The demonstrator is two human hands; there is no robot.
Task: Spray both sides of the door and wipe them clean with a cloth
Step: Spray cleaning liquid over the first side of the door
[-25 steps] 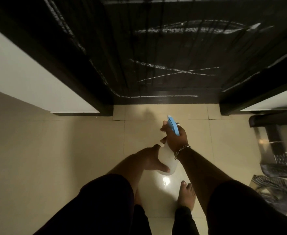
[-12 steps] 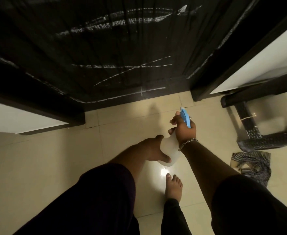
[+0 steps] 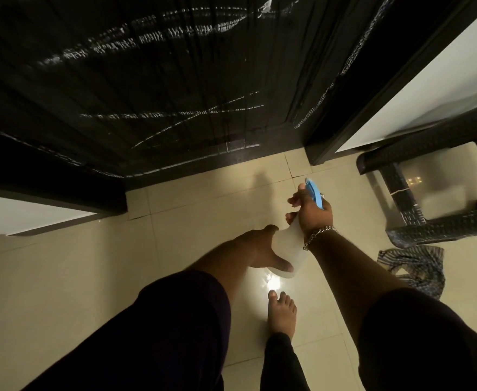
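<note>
A dark wooden door (image 3: 158,88) with white streaks fills the top of the head view. Below it, over the floor, I hold a translucent spray bottle (image 3: 289,249) with a blue trigger head (image 3: 314,193). My right hand (image 3: 312,211) grips the bottle's neck at the trigger. My left hand (image 3: 262,249) wraps round the bottle's lower body, thumb toward me. A striped cloth (image 3: 417,266) lies crumpled on the floor to the right, apart from both hands.
Cream floor tiles (image 3: 76,277) spread below the door. A dark woven chair (image 3: 429,193) stands at the right by the door frame (image 3: 353,114). White walls flank the door. My bare foot (image 3: 282,314) stands under the bottle.
The view has swung right and tilted, bringing the chair and cloth further into view. Both hands keep the same hold on the bottle.
</note>
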